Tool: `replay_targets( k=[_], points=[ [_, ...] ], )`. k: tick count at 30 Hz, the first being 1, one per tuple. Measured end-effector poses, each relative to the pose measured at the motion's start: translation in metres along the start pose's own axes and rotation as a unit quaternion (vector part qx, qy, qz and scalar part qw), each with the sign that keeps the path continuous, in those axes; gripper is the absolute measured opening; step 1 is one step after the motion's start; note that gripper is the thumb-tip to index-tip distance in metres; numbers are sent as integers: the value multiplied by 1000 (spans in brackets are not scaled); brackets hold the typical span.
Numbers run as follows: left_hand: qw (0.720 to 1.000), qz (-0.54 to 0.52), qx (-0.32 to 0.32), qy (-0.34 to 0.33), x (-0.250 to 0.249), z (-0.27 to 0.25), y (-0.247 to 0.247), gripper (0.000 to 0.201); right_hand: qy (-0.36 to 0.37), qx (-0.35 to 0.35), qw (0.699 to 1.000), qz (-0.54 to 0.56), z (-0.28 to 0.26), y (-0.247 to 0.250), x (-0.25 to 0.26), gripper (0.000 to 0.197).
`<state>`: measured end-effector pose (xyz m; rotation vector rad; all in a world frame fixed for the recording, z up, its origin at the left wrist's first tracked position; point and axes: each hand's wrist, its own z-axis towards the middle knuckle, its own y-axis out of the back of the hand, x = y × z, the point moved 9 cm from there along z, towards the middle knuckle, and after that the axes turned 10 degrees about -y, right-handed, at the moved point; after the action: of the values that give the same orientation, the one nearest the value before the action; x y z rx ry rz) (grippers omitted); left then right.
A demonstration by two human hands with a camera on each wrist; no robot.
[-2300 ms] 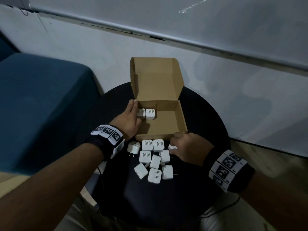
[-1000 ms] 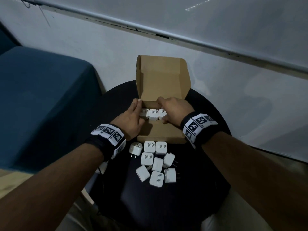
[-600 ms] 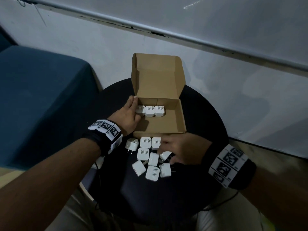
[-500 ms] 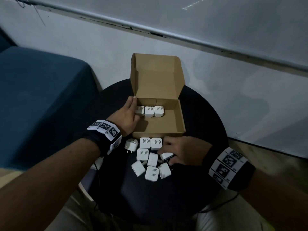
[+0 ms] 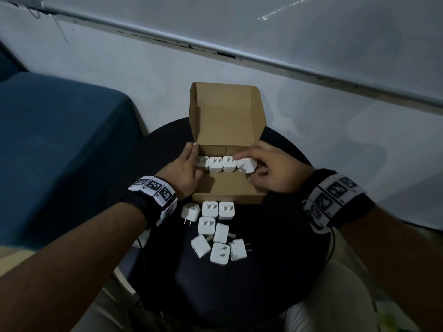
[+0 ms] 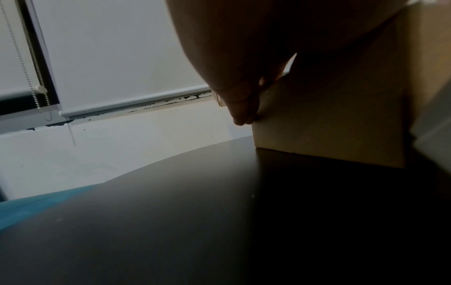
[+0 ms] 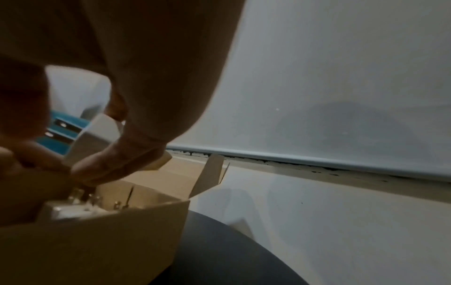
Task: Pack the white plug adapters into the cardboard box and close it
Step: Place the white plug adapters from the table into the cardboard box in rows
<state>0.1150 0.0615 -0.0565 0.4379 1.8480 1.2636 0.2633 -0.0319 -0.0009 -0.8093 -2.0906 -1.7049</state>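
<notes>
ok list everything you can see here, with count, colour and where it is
open cardboard box: one, brown, far side of table, lid up
white plug adapters in box: three, a row along its back wall
white plug adapter: one, pinched at the row's right end
loose white plug adapters: eight, clustered before the box
round table: one, black
upholstered seat: one, blue, left
left hand: against the box's left wall
right hand: holding the fourth adapter
</notes>
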Motion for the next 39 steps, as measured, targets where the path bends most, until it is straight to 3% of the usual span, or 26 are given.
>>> replay_targets(
  k=[4, 7, 14, 22, 32, 39],
  points=[
    [1000, 2, 3, 1, -1, 0, 0, 67, -38, -25, 986, -159, 26, -8, -2, 44],
    [1000, 0, 5, 2, 0, 0, -1, 67, -31, -58, 946, -316, 35, -15, 5, 41],
    [1000, -13, 3, -1, -2, -2, 1, 67, -36, -115, 869, -479, 47, -25, 0, 60],
    [1000, -11, -3, 3, -1, -2, 2, 67, -108, -168, 859, -471, 46, -16, -13, 66],
    [1000, -13, 8, 6, 1, -1, 0, 67, -89, -126, 855, -495, 53, -15, -11, 52],
    [1000, -20, -1, -2, 2, 0, -1, 66, -92, -123, 859, -488, 60, -17, -12, 53]
  ],
)
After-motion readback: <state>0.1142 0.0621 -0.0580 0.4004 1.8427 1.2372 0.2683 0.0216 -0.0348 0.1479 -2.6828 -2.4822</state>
